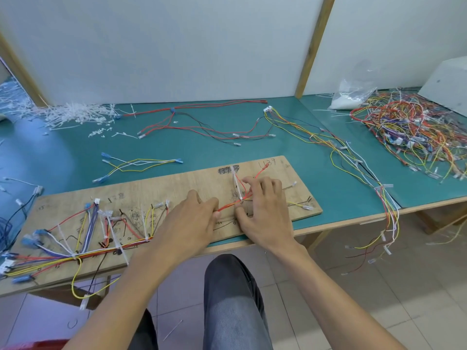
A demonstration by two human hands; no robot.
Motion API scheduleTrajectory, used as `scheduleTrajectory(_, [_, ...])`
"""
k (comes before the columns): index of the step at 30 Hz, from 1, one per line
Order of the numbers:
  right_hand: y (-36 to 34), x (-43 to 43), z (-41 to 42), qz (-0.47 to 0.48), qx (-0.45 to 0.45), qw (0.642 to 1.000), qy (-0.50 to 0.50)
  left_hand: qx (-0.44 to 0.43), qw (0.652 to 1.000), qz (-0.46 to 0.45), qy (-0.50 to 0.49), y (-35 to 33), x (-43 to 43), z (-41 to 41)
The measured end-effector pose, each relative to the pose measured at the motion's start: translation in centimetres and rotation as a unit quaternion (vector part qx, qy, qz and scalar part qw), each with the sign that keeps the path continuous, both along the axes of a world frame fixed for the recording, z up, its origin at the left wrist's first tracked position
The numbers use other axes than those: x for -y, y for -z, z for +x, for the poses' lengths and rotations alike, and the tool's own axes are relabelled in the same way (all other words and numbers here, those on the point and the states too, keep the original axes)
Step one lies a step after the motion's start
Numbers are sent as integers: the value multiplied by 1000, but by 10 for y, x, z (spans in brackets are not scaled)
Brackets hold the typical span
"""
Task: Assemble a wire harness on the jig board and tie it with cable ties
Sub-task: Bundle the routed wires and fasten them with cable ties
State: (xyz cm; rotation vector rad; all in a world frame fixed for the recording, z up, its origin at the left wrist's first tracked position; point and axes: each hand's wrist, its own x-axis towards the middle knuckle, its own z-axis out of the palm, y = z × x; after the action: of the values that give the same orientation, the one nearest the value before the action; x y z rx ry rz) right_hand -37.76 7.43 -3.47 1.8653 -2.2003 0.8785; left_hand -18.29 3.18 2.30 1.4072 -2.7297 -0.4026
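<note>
Multicoloured harness (101, 253) lies, seemingly tied, along the wooden jig board (189, 183).

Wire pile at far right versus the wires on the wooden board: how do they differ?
The wire pile lies loose and tangled on the table; the board wires run in bundles bound with white ties. Nobody touches the pile; the left hand pinches a red board wire. Both mix red, yellow and purple wires.

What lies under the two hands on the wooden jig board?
The red wires run over the jig board from the left hand, whose fingers pinch them, under the right hand. Their path beneath both palms is covered.
</note>
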Motion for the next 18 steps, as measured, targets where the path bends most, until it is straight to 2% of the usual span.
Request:
scheduleTrajectory(6, [0, 0, 2, 9, -16, 1000, 5, 44, 999, 23, 14, -5, 9, 0])
scheduleTrajectory(10, [-1, 0, 1, 1, -9, 1000, 0, -41, 997, 64, 17, -7, 11, 12])
scheduleTrajectory(13, [-2, -1, 1, -13, -2, 1000, -8, -60, 998, 17, -19, -7, 11, 25])
scheduleTrajectory(16, [-2, -1, 3, -33, 33, 999, -5, -16, 999, 12, -40, 0, 8, 29])
scheduleTrajectory(18, [-3, -2, 2, -54, 78, 995, 2, -28, 997, 29, -72, 3, 7, 29])
